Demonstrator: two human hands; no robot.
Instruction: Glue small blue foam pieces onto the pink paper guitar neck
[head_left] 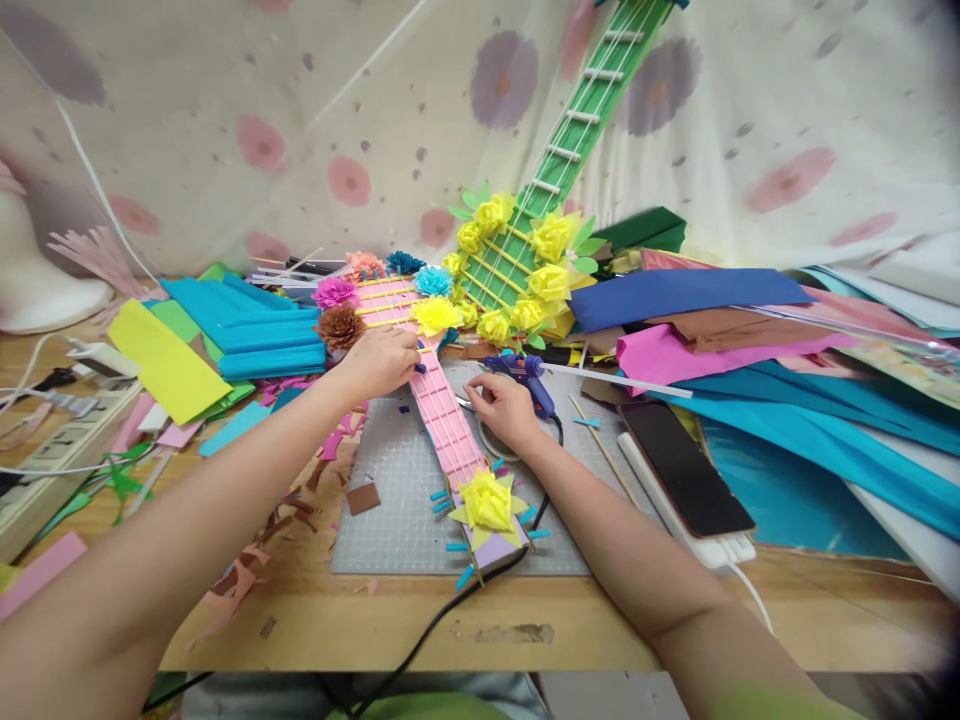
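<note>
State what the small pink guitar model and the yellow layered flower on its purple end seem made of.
Pink guitar model: probably matte card or foam, judging by its flat, dull faces. Yellow flower: likely matte crepe paper, from its creased petals.

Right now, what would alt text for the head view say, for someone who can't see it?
A person's left hand touches a flower-trimmed pink guitar over a cutting mat, with the right hand near a glue gun. Behind is a green guitar with yellow flowers; a phone lies at right.
</note>
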